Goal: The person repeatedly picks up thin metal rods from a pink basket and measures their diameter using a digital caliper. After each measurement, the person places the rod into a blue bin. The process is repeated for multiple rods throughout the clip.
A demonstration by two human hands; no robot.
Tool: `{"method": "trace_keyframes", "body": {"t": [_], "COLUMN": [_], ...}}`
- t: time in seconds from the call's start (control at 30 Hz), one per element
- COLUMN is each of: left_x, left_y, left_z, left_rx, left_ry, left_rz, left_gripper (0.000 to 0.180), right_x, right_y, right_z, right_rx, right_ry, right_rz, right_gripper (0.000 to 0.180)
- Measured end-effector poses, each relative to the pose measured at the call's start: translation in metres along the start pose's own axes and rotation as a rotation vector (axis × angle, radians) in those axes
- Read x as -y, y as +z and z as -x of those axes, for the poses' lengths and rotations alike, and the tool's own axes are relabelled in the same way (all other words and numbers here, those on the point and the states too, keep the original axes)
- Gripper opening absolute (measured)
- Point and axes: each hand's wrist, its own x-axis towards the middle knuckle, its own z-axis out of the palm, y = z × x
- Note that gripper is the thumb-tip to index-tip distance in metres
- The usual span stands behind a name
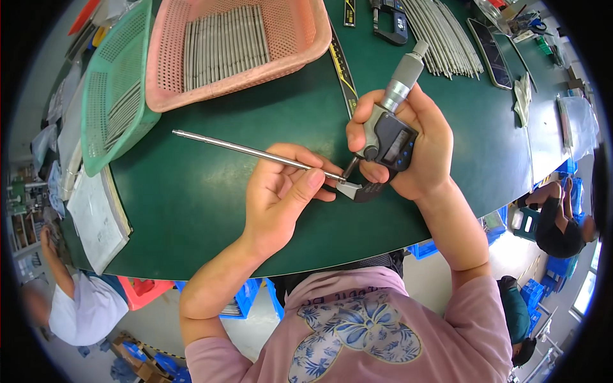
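My left hand (281, 191) pinches a thin metal rod (242, 150) between thumb and fingers; the rod runs up and to the left over the green table (211, 210). Its right end sits between the jaws of a digital micrometer (389, 134), which my right hand (415, 140) grips around the dark body with the small screen. The micrometer's silver thimble points up and to the right. Both hands are over the table's near middle.
A pink perforated basket (300, 38) with several metal rods stands at the back, a green basket (108, 96) to its left. Loose rods (447, 38), a caliper (389, 19), a steel ruler (345, 70) and a phone (488, 45) lie at the back right. Papers (96, 217) lie at left. Other people sit around.
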Motion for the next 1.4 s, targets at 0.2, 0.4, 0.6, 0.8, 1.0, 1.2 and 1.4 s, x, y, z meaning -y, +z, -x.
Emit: {"method": "trace_keyframes", "body": {"t": [0.2,0.4,0.6,0.8,1.0,1.2,1.4], "left_x": [0.0007,-0.0004,0.0007,0.0,-0.0031,-0.0005,0.0], "left_y": [-0.0001,-0.0009,-0.0024,-0.0028,-0.0007,-0.0012,0.0008], "left_z": [0.0005,0.0011,0.0006,-0.0001,-0.0003,-0.0001,-0.0015], "left_rx": [0.01,0.027,0.038,0.048,0.021,-0.064,-0.097], "left_ry": [-0.006,-0.003,-0.013,-0.022,-0.027,-0.041,-0.044], "left_rz": [-0.002,0.01,0.022,0.008,-0.019,-0.025,-0.073], "left_gripper": [0.016,0.016,0.017,0.018,0.019,0.017,0.017], "right_x": [-0.0013,-0.0032,-0.0026,-0.0027,-0.0043,-0.0038,-0.0049], "right_y": [0.0032,0.0043,0.0045,0.004,0.0032,0.0043,0.0033], "right_z": [0.0001,0.0001,0.0007,0.0004,-0.0001,0.0001,0.0002], "right_rx": [0.0,-0.056,-0.051,-0.095,-0.097,-0.097,-0.103], "right_ry": [-0.012,-0.001,0.018,0.038,0.03,0.091,0.065], "right_rz": [-0.003,0.073,0.05,0.073,0.111,0.034,0.091], "right_gripper": [0.062,0.063,0.068,0.069,0.069,0.068,0.069]}}
